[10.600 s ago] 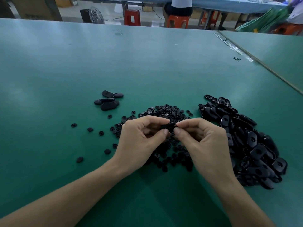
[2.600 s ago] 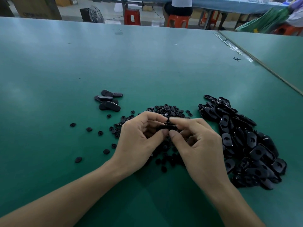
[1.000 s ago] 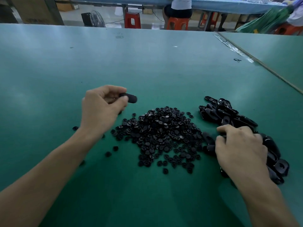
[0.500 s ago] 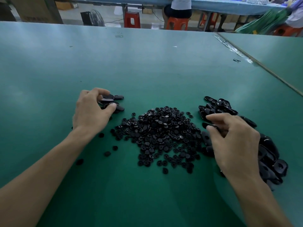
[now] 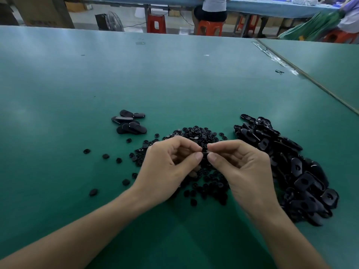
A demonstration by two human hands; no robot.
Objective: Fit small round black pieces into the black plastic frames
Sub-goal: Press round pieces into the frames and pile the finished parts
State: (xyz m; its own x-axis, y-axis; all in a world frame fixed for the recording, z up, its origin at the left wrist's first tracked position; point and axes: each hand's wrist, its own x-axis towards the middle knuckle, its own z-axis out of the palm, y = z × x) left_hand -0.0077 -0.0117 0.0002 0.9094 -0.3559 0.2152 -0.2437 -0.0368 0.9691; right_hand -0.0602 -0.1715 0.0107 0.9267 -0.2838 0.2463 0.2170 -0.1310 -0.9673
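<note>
Left hand (image 5: 169, 167) and right hand (image 5: 242, 167) both pinch a black frame (image 5: 205, 150), so a crooked push could flick it into the frame pile (image 5: 303, 171) at 3 o'clock.

Bare table (image 5: 174, 74) lies open beyond the round pieces (image 5: 196, 133) (frames (image 5: 303, 171) heaped right, small stack (image 5: 129, 123) left).
</note>
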